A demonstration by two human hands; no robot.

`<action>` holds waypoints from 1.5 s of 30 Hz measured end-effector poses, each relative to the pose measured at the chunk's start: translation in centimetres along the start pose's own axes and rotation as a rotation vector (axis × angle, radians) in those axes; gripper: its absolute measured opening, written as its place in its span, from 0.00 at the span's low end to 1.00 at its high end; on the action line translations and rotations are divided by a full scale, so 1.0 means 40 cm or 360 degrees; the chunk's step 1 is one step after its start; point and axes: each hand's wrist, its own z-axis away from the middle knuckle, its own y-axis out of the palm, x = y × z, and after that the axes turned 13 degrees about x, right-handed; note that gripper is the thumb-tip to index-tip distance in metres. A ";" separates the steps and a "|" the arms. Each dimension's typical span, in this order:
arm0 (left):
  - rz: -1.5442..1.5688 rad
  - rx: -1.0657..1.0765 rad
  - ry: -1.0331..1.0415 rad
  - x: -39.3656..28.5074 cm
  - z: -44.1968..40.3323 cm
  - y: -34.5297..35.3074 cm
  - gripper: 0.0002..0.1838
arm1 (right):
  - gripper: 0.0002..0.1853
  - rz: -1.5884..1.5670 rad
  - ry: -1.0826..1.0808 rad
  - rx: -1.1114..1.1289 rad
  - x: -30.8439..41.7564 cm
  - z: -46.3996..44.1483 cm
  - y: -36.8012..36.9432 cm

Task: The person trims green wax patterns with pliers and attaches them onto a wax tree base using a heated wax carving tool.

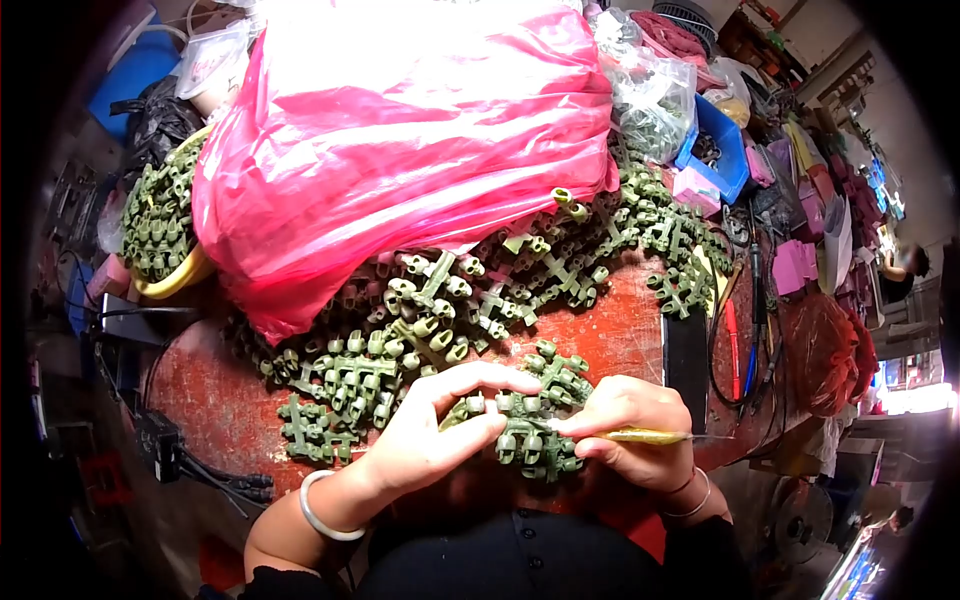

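Note:
My left hand [440, 425] pinches the left side of a dark green molded piece [535, 450] with rows of small rounded cups. My right hand [640, 430] is closed round a slim tool with a yellow handle [645, 436]. One thin end of this tool sticks out to the right; the other points at the green piece, its tip hard to make out. Just behind the held piece lies another green molded piece [562, 378]. More such pieces [350, 380] are heaped beyond my left hand.
A large pink plastic sheet [420, 150] covers much of the heap on the red worn table [620, 335]. At left stands a yellow-rimmed basin [180, 275] of green pieces. Pens [733, 345], cables and a blue tray [720, 150] sit to the right.

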 end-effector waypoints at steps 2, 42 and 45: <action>-0.0083 -0.0011 -0.0051 -0.005 0.005 -0.001 0.21 | 0.13 0.0093 -0.0005 -0.0009 -0.001 0.003 -0.001; 0.0105 -0.0112 -0.0011 -0.001 -0.009 0.004 0.22 | 0.17 0.0044 -0.0171 0.0093 0.013 0.009 0.005; 0.0221 -0.0116 -0.0073 -0.012 -0.006 0.008 0.22 | 0.18 0.0167 -0.0181 0.0125 0.016 0.002 0.016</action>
